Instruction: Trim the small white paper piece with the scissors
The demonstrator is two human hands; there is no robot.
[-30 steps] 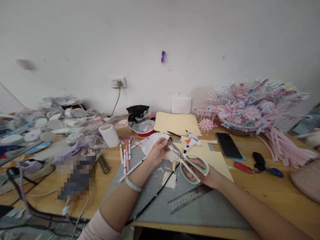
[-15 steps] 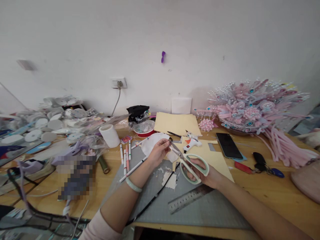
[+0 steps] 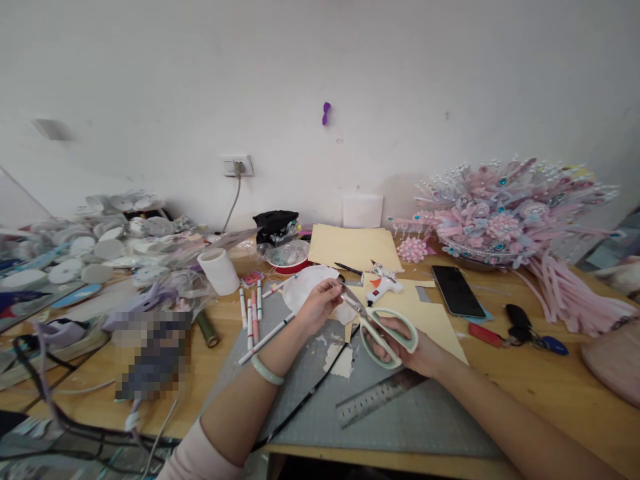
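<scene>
My right hand [image 3: 413, 350] grips a pair of scissors [image 3: 361, 311] with pale green and white handles, fingers through the loops. The blades point up and left, toward the fingertips of my left hand [image 3: 320, 305]. That hand is closed in a pinch at the blade tips; whatever it pinches is too small and hidden to name. Behind it lies a white rounded sheet [image 3: 299, 290], partly covered. A torn cream scrap [image 3: 339, 360] rests below on the grey cutting mat [image 3: 415, 423], near a steel ruler [image 3: 367, 401] and a black cable [image 3: 307, 399].
Several markers [image 3: 254, 317] lie left of the sheet, near a white roll [image 3: 219, 272]. Beyond my hands are a white glue gun [image 3: 385, 287] and cream card [image 3: 350, 245]. To the right are a phone [image 3: 457, 291], keys [image 3: 520, 323] and a pink beaded headdress [image 3: 500, 223].
</scene>
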